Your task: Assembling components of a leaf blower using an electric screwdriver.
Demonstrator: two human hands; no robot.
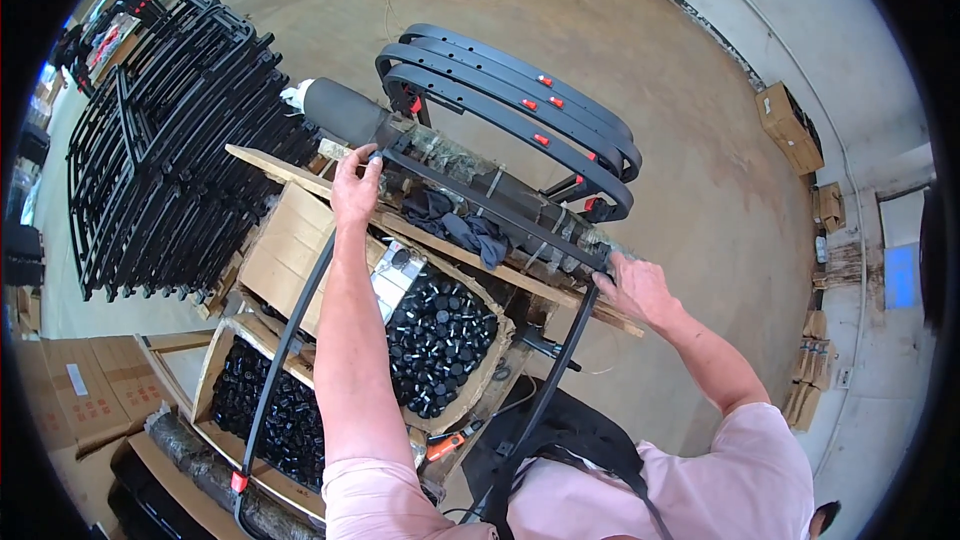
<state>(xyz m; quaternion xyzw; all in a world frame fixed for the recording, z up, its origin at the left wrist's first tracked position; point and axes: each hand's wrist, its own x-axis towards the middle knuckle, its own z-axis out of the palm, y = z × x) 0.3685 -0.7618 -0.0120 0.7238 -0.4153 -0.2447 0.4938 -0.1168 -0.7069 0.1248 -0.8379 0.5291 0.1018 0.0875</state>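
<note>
A black tubular metal frame [510, 223] lies before me, its crossbar over a padded rail and its side tubes running back toward my body. My left hand [355, 190] is at the crossbar's left corner, thumb and fingers pinching a small dark round piece [375, 154]. It looks like a knob or foot, partly hidden by the fingertips. My right hand [638, 288] is closed round the frame's right corner. Below my left forearm stands an open carton of black screw-in knobs [440, 340] with metal studs. A second box of small black parts [262, 390] is at lower left.
Bent black frames with red clips [510, 90] hang over the padded rail [345, 112]. A tall stack of black frames [170, 140] stands at left. Dark cloth [455, 225] lies on the bench by a wooden board [560, 292]. An orange-handled tool [447, 443] lies near me.
</note>
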